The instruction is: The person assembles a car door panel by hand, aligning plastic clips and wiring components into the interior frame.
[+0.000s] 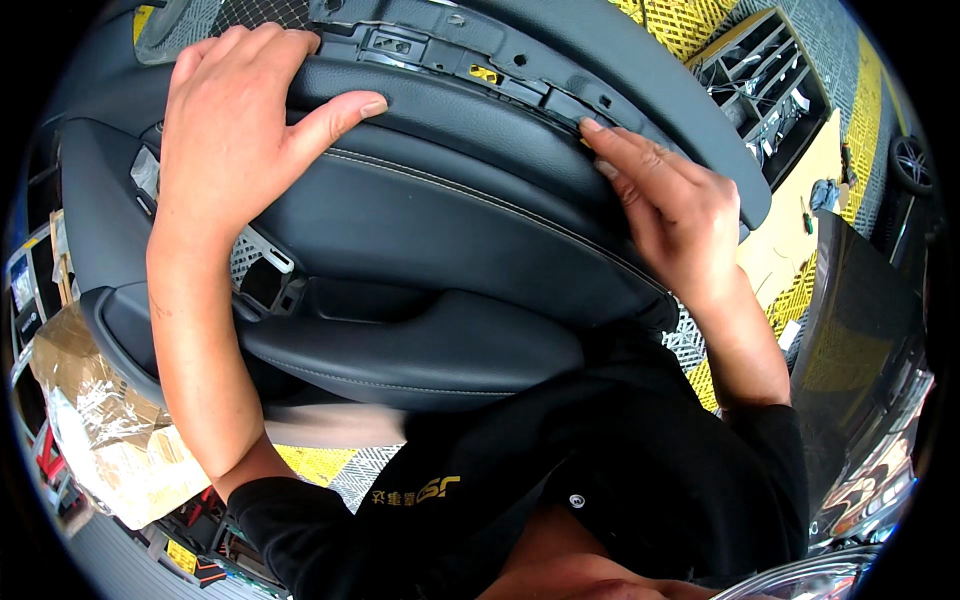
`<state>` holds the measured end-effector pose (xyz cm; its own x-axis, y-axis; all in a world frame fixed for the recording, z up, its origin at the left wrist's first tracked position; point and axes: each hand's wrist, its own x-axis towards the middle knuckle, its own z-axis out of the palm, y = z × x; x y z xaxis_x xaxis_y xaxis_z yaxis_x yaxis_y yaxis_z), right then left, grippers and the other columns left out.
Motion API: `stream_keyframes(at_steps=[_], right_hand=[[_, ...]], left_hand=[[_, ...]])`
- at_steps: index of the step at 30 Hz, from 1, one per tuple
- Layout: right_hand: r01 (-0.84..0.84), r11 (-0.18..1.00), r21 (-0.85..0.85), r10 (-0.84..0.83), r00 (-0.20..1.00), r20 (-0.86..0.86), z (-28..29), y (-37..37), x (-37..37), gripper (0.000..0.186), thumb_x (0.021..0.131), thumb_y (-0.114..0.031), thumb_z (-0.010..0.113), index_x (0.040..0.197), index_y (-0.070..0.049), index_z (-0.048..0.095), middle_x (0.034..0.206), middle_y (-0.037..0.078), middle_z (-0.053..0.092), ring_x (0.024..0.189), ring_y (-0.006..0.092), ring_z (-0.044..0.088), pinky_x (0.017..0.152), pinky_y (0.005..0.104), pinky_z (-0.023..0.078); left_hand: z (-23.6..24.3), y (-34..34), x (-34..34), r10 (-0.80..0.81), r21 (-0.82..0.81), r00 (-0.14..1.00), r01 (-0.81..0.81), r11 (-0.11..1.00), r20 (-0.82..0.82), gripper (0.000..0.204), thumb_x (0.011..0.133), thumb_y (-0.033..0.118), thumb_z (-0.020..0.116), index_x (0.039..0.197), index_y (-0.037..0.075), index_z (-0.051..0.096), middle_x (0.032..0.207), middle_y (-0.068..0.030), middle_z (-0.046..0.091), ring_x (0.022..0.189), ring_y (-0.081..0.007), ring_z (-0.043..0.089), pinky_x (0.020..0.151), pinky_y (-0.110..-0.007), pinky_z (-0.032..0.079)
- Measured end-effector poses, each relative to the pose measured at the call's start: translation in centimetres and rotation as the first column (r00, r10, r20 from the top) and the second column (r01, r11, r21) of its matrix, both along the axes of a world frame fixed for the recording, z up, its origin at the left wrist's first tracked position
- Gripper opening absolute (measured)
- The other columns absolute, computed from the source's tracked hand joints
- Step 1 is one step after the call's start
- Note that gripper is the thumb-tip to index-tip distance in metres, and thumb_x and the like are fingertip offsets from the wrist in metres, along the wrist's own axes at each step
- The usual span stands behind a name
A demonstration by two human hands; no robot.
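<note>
A black car door panel (440, 230) with pale stitching, an armrest and a light grey perforated piece fills the middle of the head view. Along its top runs a black plastic trim strip (420, 55) with holes and clips. My left hand (235, 130) grips the panel's upper edge at the left, fingers curled over it, thumb lying along the padded top. At the right, my right hand (680, 200) has its fingers closed on the lower edge of the plastic strip, fingertips pressed into the seam.
A compartmented parts tray (760, 55) and a small green-handled tool (806, 215) are at the upper right, near a dark glossy car panel (860, 330). A crumpled cardboard box (95, 380) sits at the left. Yellow and grey floor tiles show around the edges.
</note>
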<state>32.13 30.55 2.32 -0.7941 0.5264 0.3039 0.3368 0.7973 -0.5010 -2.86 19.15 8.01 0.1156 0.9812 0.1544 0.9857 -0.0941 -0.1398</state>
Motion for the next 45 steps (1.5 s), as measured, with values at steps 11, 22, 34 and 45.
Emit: stream_keyframes(at_steps=[11, 22, 34, 45], right_hand=[[0.001, 0.945, -0.327, 0.011, 0.999, 0.035, 1.8, 1.6, 0.2, 0.027, 0.103, -0.004, 0.078, 0.129, -0.007, 0.085, 0.114, 0.014, 0.086, 0.098, 0.0255, 0.085, 0.085, 0.0335, 0.066], [0.024, 0.989, -0.149, -0.041, 0.993, -0.110, -0.7, 1.7, 3.7, 0.031, 0.099, 0.002, 0.079, 0.129, -0.003, 0.083, 0.119, 0.016, 0.085, 0.107, 0.0292, 0.084, 0.093, 0.0372, 0.067], [-0.069, 0.996, -0.059, 0.065, 0.996, -0.063, -0.7, 1.2, 2.5, 0.039, 0.095, 0.006, 0.079, 0.132, -0.003, 0.082, 0.122, 0.018, 0.083, 0.108, 0.0336, 0.083, 0.092, 0.0387, 0.067], [-0.050, 0.996, 0.070, 0.053, 0.997, -0.053, -0.7, 0.9, 1.8, 0.041, 0.093, 0.006, 0.081, 0.132, -0.004, 0.083, 0.121, 0.016, 0.084, 0.104, 0.0328, 0.083, 0.091, 0.0376, 0.067]], left_hand=[[0.1, -0.1, 0.1, 0.009, -0.013, 1.000, -0.010, 1.000, -0.014, 0.065, 0.094, 0.058, 0.082, 0.119, -0.001, 0.076, 0.110, -0.0143, 0.074, 0.109, -0.0372, 0.067, 0.104, -0.046, 0.047], [0.2, 0.3, 0.3, 0.015, -0.042, 1.000, -0.017, 0.999, -0.028, 0.065, 0.092, 0.057, 0.084, 0.121, 0.000, 0.075, 0.110, -0.0143, 0.073, 0.110, -0.0367, 0.067, 0.105, -0.046, 0.046], [0.8, 0.7, 0.7, 0.024, -0.074, 0.999, -0.027, 0.997, -0.036, 0.064, 0.090, 0.056, 0.085, 0.121, 0.000, 0.075, 0.110, -0.0154, 0.073, 0.108, -0.0377, 0.068, 0.102, -0.046, 0.047], [0.7, 0.6, 0.6, -0.006, -0.047, 0.999, 0.004, 0.999, -0.044, 0.064, 0.090, 0.056, 0.086, 0.121, 0.001, 0.075, 0.107, -0.0144, 0.072, 0.106, -0.0371, 0.067, 0.099, -0.045, 0.047]])
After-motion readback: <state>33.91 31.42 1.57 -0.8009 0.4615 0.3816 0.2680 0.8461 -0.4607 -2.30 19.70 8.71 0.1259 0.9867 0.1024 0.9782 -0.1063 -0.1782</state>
